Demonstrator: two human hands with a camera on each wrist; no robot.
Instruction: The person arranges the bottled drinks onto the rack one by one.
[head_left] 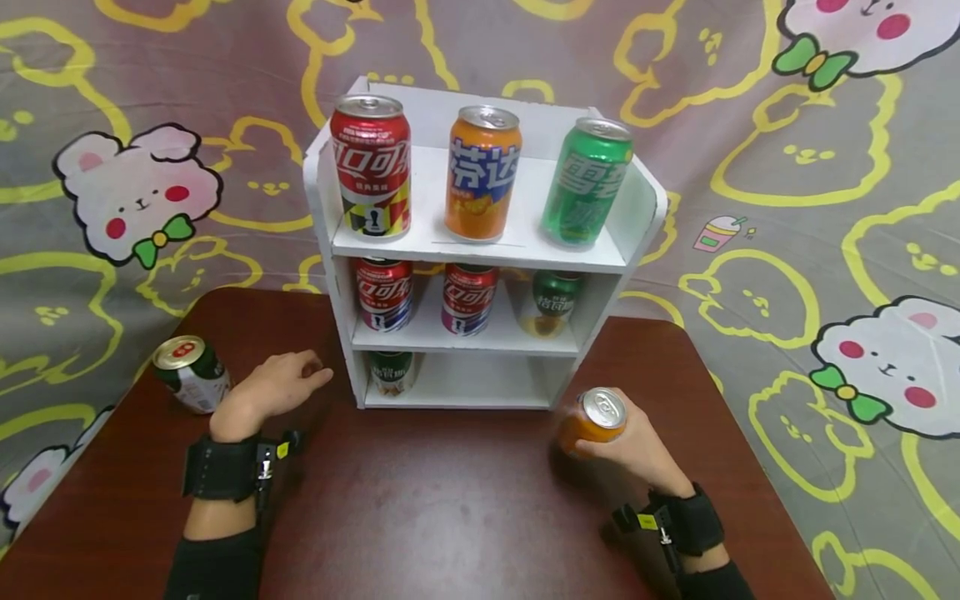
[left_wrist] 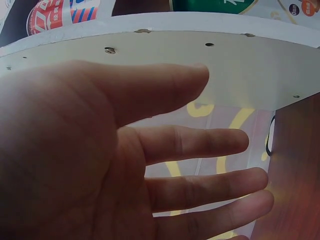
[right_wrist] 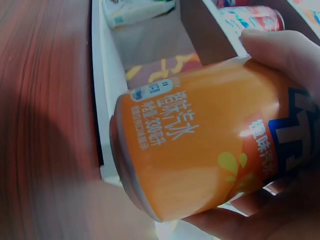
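My right hand (head_left: 637, 442) grips an orange soda can (head_left: 581, 425) just off the shelf's lower right front corner. In the right wrist view the orange soda can (right_wrist: 195, 145) lies tilted across the frame, thumb on one side and fingers on the other. My left hand (head_left: 273, 387) hovers left of the white shelf (head_left: 465, 342), holding nothing; its fingers are spread and relaxed in the left wrist view. Behind that wrist, a dark green and white can (head_left: 197, 379) is on the table, partly covered by the hand.
On the top tier stand a red cola can (head_left: 371, 167), an orange can (head_left: 483, 179) and a green can (head_left: 588, 183). Two red cans (head_left: 386, 296) and a dark green can (head_left: 555, 304) fill the middle tier. A dark green can (head_left: 392, 372) sits bottom left. Patterned cloth (head_left: 780, 250) hangs behind.
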